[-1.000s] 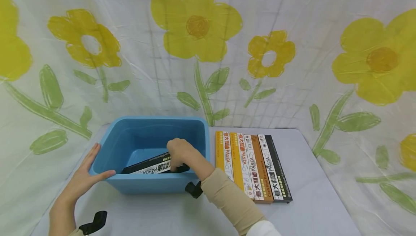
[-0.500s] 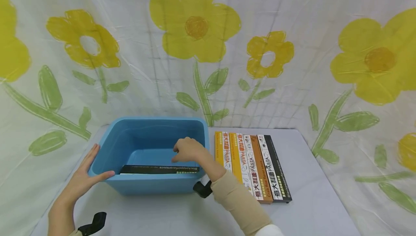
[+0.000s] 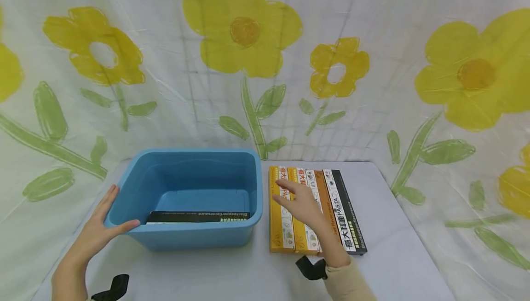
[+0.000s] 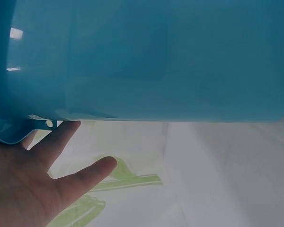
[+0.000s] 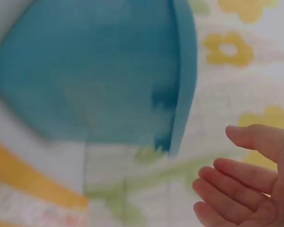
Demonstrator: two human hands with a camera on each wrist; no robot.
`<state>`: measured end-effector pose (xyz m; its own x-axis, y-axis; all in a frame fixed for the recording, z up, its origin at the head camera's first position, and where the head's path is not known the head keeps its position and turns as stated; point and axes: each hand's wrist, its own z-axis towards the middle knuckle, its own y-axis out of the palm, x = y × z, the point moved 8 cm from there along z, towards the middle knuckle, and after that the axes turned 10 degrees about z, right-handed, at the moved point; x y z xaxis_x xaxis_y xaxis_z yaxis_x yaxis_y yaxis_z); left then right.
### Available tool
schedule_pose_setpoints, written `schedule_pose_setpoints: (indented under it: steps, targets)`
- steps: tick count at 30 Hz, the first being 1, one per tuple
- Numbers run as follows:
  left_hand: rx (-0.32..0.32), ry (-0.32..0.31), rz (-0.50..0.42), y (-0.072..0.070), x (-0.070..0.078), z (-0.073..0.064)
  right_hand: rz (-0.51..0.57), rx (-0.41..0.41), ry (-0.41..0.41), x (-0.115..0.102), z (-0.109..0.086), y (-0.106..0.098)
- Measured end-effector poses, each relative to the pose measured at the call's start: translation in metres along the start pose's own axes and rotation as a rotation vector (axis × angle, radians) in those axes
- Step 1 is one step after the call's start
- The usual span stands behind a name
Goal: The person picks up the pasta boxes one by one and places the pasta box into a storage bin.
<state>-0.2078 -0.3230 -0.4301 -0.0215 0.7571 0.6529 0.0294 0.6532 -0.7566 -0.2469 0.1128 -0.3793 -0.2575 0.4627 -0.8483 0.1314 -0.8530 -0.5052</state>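
Note:
A blue plastic bin [image 3: 198, 239] stands at the left of the table. My left hand [image 3: 91, 239] rests at its front left corner, the thumb along the front rim and the other fingers spread along the left side. Inside, against the front wall, lies a black pasta box [image 3: 178, 217], its lower part hidden by the rim. My right hand [image 3: 304, 204] holds nothing and hovers over a row of pasta boxes, yellow [image 3: 276, 227], brown [image 3: 325, 188] and black [image 3: 352, 220], partly covering them. In the right wrist view its fingers [image 5: 227, 189] are loosely extended.
The boxes lie side by side just right of the bin on a pale table [image 3: 397, 227]. Behind hangs a white curtain [image 3: 182, 121] with yellow flowers.
My right hand has let go of the black pasta box in the bin and moved out rightward over the row. That box now lies straight along the front wall. My left hand stays on the bin.

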Motion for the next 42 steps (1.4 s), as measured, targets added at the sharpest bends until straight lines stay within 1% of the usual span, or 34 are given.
schedule_pose_setpoints:
  steps: [2, 5, 9, 11, 13, 16, 19, 21, 24, 26, 31, 34, 37, 42]
  targets:
    - [0.007, 0.004, 0.002, 0.000, 0.001, 0.000, -0.007, 0.064, 0.035, 0.022, -0.014, -0.017]
    - [0.011, 0.004, 0.005, 0.000, 0.001, 0.001, -0.050, 0.132, 0.126, 0.056, -0.037, -0.042]
    - [0.006, -0.011, 0.008, 0.001, 0.000, 0.002, -0.123, 0.204, 0.250, 0.094, -0.068, -0.071]
    - [0.006, -0.016, 0.011, 0.001, -0.001, 0.002, -0.151, 0.229, 0.309, 0.112, -0.082, -0.083]
    - [0.008, -0.018, 0.011, 0.001, -0.001, 0.002, -0.179, 0.242, 0.358, 0.130, -0.094, -0.090]
    - [0.015, -0.023, -0.002, 0.001, -0.001, 0.001, -0.216, 0.244, 0.431, 0.153, -0.108, -0.096]
    - [0.014, -0.023, -0.013, 0.002, -0.001, 0.000, -0.230, 0.240, 0.492, 0.172, -0.119, -0.097]
    - [0.013, -0.021, -0.022, 0.002, -0.001, 0.000, -0.216, 0.240, 0.528, 0.183, -0.126, -0.095]
    - [0.018, -0.015, -0.019, 0.002, -0.001, 0.000, -0.186, 0.241, 0.564, 0.196, -0.135, -0.089]
    - [0.022, -0.010, -0.016, 0.000, -0.001, 0.000, -0.152, 0.258, 0.581, 0.202, -0.140, -0.086]
    - [0.026, -0.010, -0.007, -0.002, -0.001, 0.001, -0.113, 0.298, 0.581, 0.210, -0.144, -0.085]
    - [0.025, -0.012, -0.008, -0.002, -0.001, 0.001, -0.133, 0.301, 0.592, 0.213, -0.146, -0.090]
    - [0.029, -0.009, -0.008, -0.001, 0.000, 0.001, -0.175, 0.310, 0.606, 0.215, -0.145, -0.099]
    - [0.037, -0.007, -0.017, 0.000, -0.001, 0.000, -0.234, 0.299, 0.602, 0.218, -0.135, -0.107]
